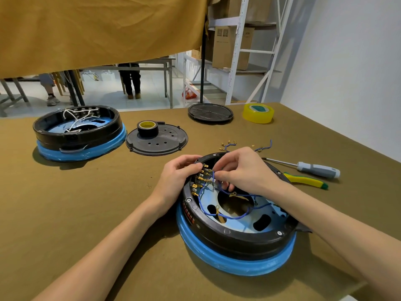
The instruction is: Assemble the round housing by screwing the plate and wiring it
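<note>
Head view, the only one. Round housing (236,216) sits on the near right of the surface (86,203), black ring on a blue-wrapped base, plate inside already down on its screws as far as I can judge.

Wiring is the step in hand. Left hand (180,177) curls over the far-left rim, fingers holding the housing by the row of brass terminals (200,180). Right hand (240,170) reaches in from the right, its grip pinched on a blue wire (219,205) just at the terminals; whether the connector is seated, I cannot tell, fingers hide it.

Spare wire leads (227,145) lie just beyond the housing; screwdriver (312,168) and pliers (303,180) to its right.

Next move, I'd judge: push the spade connector square onto its tab, left hand bracing.
</note>
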A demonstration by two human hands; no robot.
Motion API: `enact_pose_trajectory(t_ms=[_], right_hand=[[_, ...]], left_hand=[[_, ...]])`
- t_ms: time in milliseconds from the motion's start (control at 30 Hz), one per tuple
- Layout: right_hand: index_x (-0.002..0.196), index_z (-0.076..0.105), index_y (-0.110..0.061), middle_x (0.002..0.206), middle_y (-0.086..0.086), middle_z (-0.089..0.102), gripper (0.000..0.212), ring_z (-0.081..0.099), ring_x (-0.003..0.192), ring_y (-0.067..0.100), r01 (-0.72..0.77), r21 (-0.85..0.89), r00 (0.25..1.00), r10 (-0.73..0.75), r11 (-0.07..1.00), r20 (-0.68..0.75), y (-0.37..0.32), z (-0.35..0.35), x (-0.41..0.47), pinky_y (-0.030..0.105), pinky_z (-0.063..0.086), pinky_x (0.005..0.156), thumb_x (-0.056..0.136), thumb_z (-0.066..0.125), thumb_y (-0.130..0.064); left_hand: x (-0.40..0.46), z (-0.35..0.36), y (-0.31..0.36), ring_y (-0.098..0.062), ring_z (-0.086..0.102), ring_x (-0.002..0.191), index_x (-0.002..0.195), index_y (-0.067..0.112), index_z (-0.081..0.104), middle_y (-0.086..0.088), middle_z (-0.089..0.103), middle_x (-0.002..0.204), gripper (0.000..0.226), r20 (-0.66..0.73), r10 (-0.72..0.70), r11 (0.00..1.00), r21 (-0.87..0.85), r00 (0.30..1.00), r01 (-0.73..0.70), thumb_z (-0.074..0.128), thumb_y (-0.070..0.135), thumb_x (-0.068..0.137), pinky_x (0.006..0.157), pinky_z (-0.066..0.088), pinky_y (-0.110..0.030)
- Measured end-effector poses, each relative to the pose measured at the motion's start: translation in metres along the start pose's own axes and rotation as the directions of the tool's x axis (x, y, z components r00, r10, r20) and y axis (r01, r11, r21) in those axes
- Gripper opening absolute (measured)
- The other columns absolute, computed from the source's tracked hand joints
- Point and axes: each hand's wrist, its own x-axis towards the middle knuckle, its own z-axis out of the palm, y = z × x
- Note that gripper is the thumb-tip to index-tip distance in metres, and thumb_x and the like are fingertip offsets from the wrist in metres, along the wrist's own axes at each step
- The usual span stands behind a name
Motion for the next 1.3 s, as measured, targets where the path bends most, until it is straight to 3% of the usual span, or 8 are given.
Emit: enact_pose_trajectory(t_ms=[167,433,733,967,1100,1233,1300], right_hand=[[0.087,0.076,-0.007,0.067,0.010,0.075,0.006,0.071,0.054,0.019,-0.045,0.090,0.999,0.044,0.995,0.019,0.002,0.000,0.002,0.024,0.056,0.054,0.089,0.073,-0.002],[0.088,0.076,-0.009,0.068,0.011,0.075,0.006,0.074,0.060,0.024,-0.067,0.081,0.996,0.063,0.994,0.059,0.003,0.002,0.006,0.026,0.058,0.056,0.090,0.073,-0.004],[0.085,0.076,-0.007,0.066,0.012,0.075,0.009,0.074,0.058,0.025,-0.099,0.108,0.994,0.094,0.989,0.053,-0.003,0.003,0.008,0.027,0.059,0.055,0.087,0.074,0.001],[0.082,0.075,-0.007,0.066,0.014,0.074,0.010,0.073,0.057,0.023,-0.121,0.122,0.992,0.114,0.985,0.060,-0.008,0.007,0.014,0.028,0.058,0.055,0.087,0.073,0.002],[0.085,0.076,-0.008,0.069,0.015,0.074,0.010,0.072,0.059,0.022,-0.137,0.162,0.988,0.124,0.977,0.088,-0.005,0.004,0.012,0.027,0.058,0.057,0.088,0.073,0.002],[0.092,0.076,-0.008,0.072,0.015,0.075,0.008,0.070,0.061,0.022,-0.110,0.123,0.992,0.101,0.986,0.080,-0.002,0.004,0.009,0.024,0.056,0.056,0.089,0.072,-0.002],[0.094,0.076,-0.008,0.071,0.013,0.076,0.007,0.070,0.060,0.019,-0.106,0.106,0.992,0.098,0.989,0.080,-0.002,0.005,0.008,0.023,0.054,0.055,0.090,0.073,-0.003]], left_hand=[[0.000,0.000,0.000,-0.027,0.071,0.107,0.120,0.015,0.071,-0.011,0.074,0.112,0.026,-0.004,0.006,1.000,0.001,1.000,-0.006,0.065,0.014,0.095,0.090,0.057,-0.035],[0.001,0.000,-0.002,-0.026,0.070,0.106,0.120,0.016,0.071,-0.011,0.074,0.112,0.026,-0.004,0.018,1.000,0.013,1.000,-0.018,0.066,0.015,0.094,0.090,0.056,-0.035],[0.002,-0.001,-0.004,-0.005,0.071,0.080,0.101,0.019,0.075,0.007,0.076,0.084,0.013,-0.007,0.053,0.999,0.006,0.999,-0.053,0.067,0.013,0.093,0.066,0.052,-0.014],[0.002,-0.002,-0.003,-0.007,0.072,0.081,0.098,0.023,0.076,0.004,0.077,0.085,0.014,-0.009,0.051,0.999,-0.014,0.999,-0.051,0.068,0.013,0.093,0.065,0.052,-0.015],[-0.001,-0.002,0.001,-0.002,0.074,0.087,0.103,0.031,0.074,0.013,0.079,0.091,0.019,-0.002,0.040,0.999,-0.006,0.999,-0.040,0.068,0.015,0.094,0.066,0.053,-0.011],[-0.002,-0.006,0.009,-0.006,0.075,0.092,0.108,0.031,0.074,0.006,0.080,0.099,0.021,0.033,0.031,0.996,0.086,0.999,-0.034,0.069,0.016,0.095,0.070,0.056,-0.016],[0.000,-0.008,0.012,-0.002,0.074,0.091,0.107,0.027,0.076,0.006,0.079,0.097,0.019,-0.033,0.079,0.972,0.226,0.996,-0.070,0.075,0.019,0.091,0.069,0.056,-0.015]])
